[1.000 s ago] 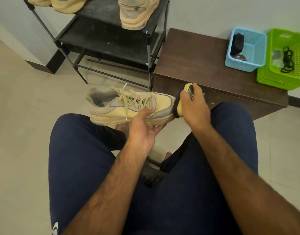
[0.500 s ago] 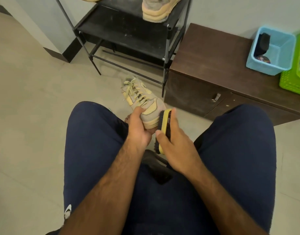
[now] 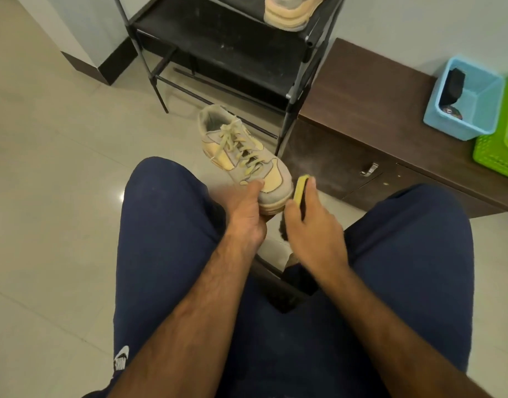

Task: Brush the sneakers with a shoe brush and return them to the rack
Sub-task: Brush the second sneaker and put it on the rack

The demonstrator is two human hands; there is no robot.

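I count two sneakers in the room: one sneaker (image 3: 244,156) held up off the floor, and a second sneaker (image 3: 287,12) sitting on the rack (image 3: 218,44), of which there is only one. There is one brush (image 3: 298,188). Two hands show, the left hand (image 3: 247,216) and the right hand (image 3: 310,225). One brown bench (image 3: 370,90) stands beside the rack, with a single metal handle (image 3: 369,169) on its front. It carries two baskets, a blue basket (image 3: 487,104) and a green basket (image 3: 494,153). In the blue one I make out two items, one black object (image 3: 455,84) and one round tin (image 3: 451,112); what the green one holds I cannot count.
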